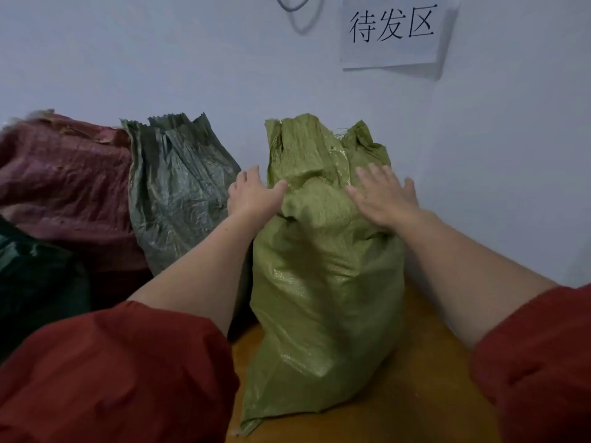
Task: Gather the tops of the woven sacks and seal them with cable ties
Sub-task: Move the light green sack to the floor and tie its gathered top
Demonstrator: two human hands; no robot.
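Head view. Left hand (252,195) lies on the upper left shoulder of the light green sack (326,276), fingers spread, thumb hooked across the fabric toward the sack's middle; it grips nothing yet. Right hand (383,196) is flat and open on the upper right shoulder of the same sack, fingers fanned, also empty. Judged purpose: both palms press the loose cloth inward from either side so the mouth can be bunched into a neck.

Light green sack stands upright on the orange-brown worktop (415,394), its back near the pale wall (160,59). Its top (307,139) rises above both hands, crumpled and folded but not gathered; no tie around it.

Left of the light green sack, almost touching it, stands a dark green sack (179,187) with its mouth (166,121) open and frayed. Further left of that, a maroon sack (64,180), slumped. All three appear unsealed.

Above the light green sack, to the right, a paper sign (391,30) is fixed to the wall.

No cable tie visible anywhere. Step judged: start of gathering, first sack.
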